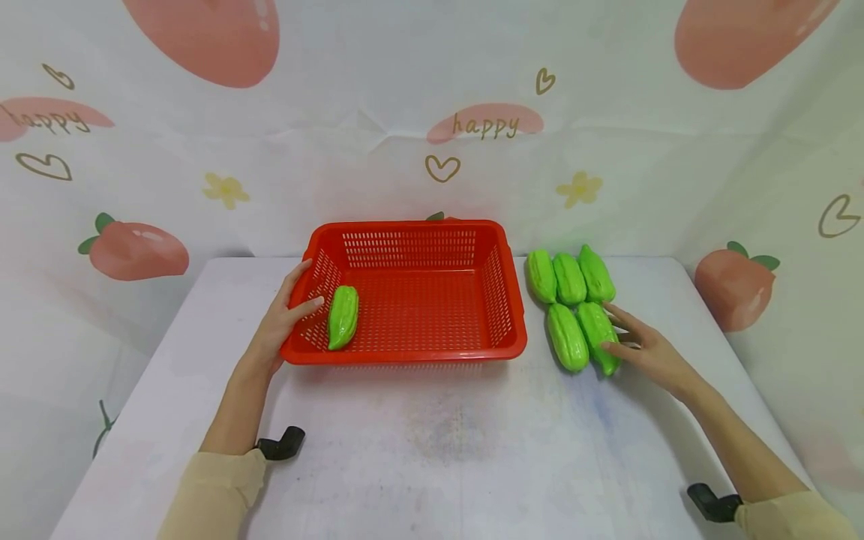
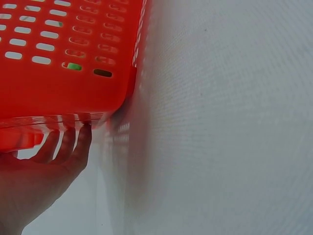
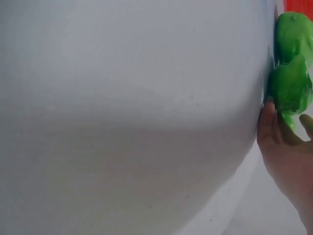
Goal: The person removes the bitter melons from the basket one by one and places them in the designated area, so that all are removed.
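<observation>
In the head view, a red plastic basket (image 1: pixel 432 354) stands at the middle back of the table, with one glossy green ridged gourd (image 1: pixel 343 318) at its left end. My left hand (image 1: pixel 278 324) grips the basket's left rim, thumb over the edge and fingers along the outside, where the left wrist view shows them against the wall. To the right of the basket, my right hand (image 1: pixel 644 351) reaches beside the front right gourd (image 1: pixel 595 330) of a group. Its fingertips (image 3: pixel 269 105) are right at that gourd, and the thumb stands apart from the fingers.
Several other green gourds (image 1: pixel 569 279) lie close together in two rows right of the basket. The white table (image 1: pixel 405 465) meets a printed cloth backdrop (image 1: pixel 378 172) at the back. Black wrist pieces (image 1: pixel 282 444) sit at both sleeves.
</observation>
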`<state>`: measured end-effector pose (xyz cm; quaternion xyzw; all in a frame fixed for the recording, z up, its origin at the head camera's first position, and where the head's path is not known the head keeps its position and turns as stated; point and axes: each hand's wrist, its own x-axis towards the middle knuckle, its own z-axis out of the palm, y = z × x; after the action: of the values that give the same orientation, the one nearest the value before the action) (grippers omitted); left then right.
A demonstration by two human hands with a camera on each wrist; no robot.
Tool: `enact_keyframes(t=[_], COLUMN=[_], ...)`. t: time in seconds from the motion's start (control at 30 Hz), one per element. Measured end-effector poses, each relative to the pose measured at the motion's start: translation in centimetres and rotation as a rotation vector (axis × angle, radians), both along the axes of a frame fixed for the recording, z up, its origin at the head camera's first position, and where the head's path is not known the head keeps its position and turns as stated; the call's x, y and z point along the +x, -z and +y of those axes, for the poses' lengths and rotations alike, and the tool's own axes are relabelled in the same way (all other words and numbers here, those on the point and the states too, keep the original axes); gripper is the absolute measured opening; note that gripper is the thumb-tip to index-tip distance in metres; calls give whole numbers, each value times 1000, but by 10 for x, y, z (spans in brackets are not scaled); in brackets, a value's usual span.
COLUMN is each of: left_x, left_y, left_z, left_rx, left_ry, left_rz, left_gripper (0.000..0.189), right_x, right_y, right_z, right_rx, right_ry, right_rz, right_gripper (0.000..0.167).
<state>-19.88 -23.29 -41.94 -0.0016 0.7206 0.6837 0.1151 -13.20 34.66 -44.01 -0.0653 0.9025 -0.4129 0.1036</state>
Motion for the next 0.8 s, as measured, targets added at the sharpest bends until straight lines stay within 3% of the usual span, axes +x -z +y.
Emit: enact_keyframes(t=[0.47, 0.8], left_x=[1, 1], left_y=[-1, -2], left_z=[1, 1], left_rx=[16, 1], left_ry=[4, -2], left_rz=[-3, -9], left_gripper=[69, 69], right_x=[0, 0], right_y=[-1, -2], right_z=[-4, -3], right_rx=[43, -8], right_ry=[-15, -3], right_rz=[10, 81], right_gripper=[71, 68])
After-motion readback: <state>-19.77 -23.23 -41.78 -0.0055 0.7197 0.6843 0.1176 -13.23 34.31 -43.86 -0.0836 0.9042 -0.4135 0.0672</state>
